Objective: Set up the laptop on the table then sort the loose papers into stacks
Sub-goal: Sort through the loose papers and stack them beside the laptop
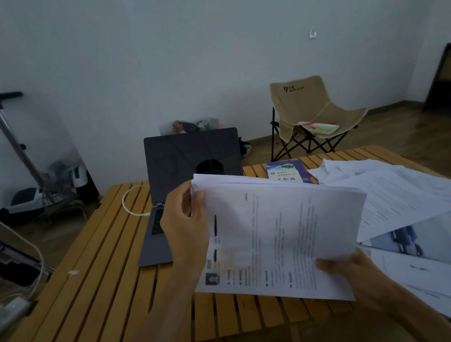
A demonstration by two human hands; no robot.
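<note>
My left hand (185, 228) pinches the bundle of papers (278, 234) at its 9 o'clock edge; my right hand (354, 276) clamps its 5 o'clock corner. The laptop (191, 157) stands open at 12 o'clock on the table (93, 289). Loose sheets (399, 200) lie at 3 o'clock. Square the edges before laying the bundle flat, clear of the loose sheets.

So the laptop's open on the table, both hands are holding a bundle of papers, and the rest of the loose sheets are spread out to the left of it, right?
Not quite. The head view shows the loose sheets spread to the right of the laptop, not the left. The rest holds: the laptop is open on the table, and the left hand and right hand hold the bundle of papers.
</note>
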